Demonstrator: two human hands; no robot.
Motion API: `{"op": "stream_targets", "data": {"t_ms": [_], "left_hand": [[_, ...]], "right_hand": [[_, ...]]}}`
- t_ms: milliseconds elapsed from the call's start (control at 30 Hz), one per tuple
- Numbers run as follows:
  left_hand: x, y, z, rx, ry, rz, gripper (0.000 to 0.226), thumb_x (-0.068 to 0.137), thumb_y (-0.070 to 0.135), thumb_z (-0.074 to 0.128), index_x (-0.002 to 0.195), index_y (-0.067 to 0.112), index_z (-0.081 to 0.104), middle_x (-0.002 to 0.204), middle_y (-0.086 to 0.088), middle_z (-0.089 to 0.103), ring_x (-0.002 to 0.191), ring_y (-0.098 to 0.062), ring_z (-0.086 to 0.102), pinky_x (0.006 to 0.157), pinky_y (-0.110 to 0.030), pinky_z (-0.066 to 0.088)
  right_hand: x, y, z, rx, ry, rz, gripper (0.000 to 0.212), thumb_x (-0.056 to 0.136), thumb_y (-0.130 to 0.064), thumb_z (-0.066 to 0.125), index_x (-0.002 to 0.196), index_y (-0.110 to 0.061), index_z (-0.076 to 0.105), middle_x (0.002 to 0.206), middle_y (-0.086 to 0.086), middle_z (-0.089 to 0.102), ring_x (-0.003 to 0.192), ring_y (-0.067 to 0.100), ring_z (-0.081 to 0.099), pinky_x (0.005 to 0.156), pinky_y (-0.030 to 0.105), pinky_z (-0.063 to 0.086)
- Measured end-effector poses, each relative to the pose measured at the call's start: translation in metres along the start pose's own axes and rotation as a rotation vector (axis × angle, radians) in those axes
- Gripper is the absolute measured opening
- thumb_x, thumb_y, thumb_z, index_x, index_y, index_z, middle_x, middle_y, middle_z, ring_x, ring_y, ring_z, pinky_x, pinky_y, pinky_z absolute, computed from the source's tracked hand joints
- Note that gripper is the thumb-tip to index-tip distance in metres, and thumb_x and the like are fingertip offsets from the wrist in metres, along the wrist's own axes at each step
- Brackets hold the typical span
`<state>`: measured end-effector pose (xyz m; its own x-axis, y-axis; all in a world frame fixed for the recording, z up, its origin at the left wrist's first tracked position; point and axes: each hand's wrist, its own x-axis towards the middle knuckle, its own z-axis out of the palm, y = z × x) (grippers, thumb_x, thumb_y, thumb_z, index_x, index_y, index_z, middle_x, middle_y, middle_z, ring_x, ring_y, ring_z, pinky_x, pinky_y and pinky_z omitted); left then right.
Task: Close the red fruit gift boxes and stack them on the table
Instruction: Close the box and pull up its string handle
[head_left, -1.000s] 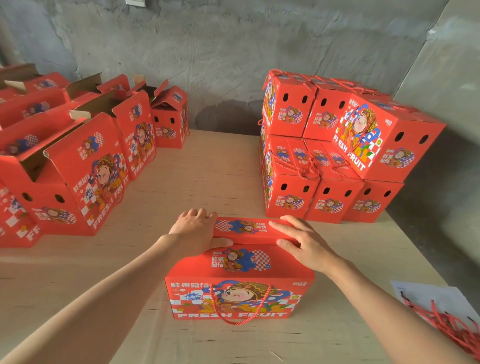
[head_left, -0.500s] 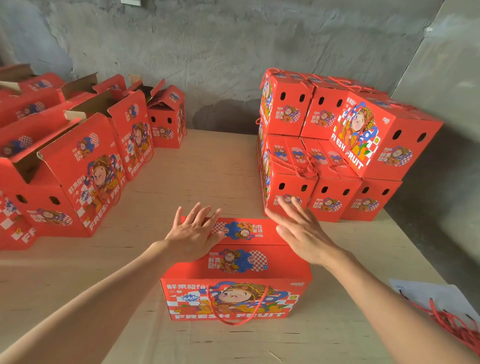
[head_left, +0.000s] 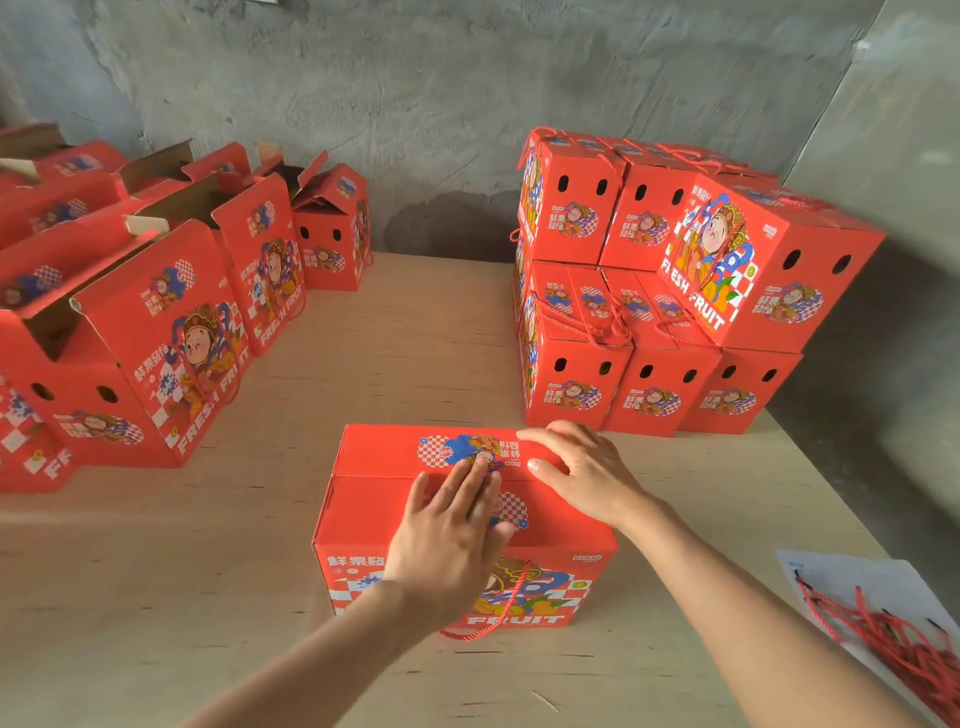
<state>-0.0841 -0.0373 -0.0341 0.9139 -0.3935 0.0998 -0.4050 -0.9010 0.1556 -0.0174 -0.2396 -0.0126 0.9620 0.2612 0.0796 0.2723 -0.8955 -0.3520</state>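
Now the red fruit gift box sits on the table at about 6 o'clock, with both top flaps folded down to a seam. The left hand lies flat across that seam, fingers straight and close together. The right hand rests at the box's 1 o'clock corner, fingers gently bent, pressing and pinching nothing. To close it well, I'd judge, press evenly along the seam until the flaps sit flush, then carry it to the closed stack at 2 o'clock. Whether any tab has locked is hidden under the palms. The open boxes at 9 o'clock are cut off by the frame.
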Motion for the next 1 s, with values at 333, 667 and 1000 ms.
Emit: {"op": "stream_targets", "data": {"t_ms": [333,667,1000], "left_hand": [[0.052,-0.101,-0.029,0.099,-0.074,0.202,0.048,0.098,0.041,0.006,0.146,0.045,0.009,0.155,0.021,0.005,0.145,-0.014,-0.015,0.110,-0.051,-0.024],[0.015,-0.073,-0.005,-0.399,0.295,-0.431,0.049,0.095,0.049,0.038,0.072,0.008,0.053,0.078,-0.008,0.053,0.078,-0.036,0.056,0.064,-0.036,0.039],[-0.011,-0.047,-0.003,-0.961,-0.146,-0.801,0.076,0.091,0.067,0.023,0.076,0.002,0.060,0.067,-0.008,0.062,0.054,-0.020,0.057,0.048,-0.024,0.046]], "right_hand": [[-0.068,-0.039,0.012,-0.235,0.102,0.196,0.056,0.093,-0.059,0.032,0.145,-0.038,0.030,0.113,0.004,0.048,0.111,0.024,0.046,0.099,0.032,0.028],[-0.098,-0.050,0.024,0.701,0.063,0.600,0.063,0.072,-0.071,0.059,0.095,-0.013,0.064,0.086,-0.003,0.070,0.075,0.011,0.057,0.072,0.025,0.042],[-0.035,-0.056,0.014,1.128,0.087,0.620,0.025,0.091,-0.013,0.060,0.115,-0.008,0.059,0.115,0.005,0.063,0.112,0.023,0.055,0.097,0.035,0.041]]}}
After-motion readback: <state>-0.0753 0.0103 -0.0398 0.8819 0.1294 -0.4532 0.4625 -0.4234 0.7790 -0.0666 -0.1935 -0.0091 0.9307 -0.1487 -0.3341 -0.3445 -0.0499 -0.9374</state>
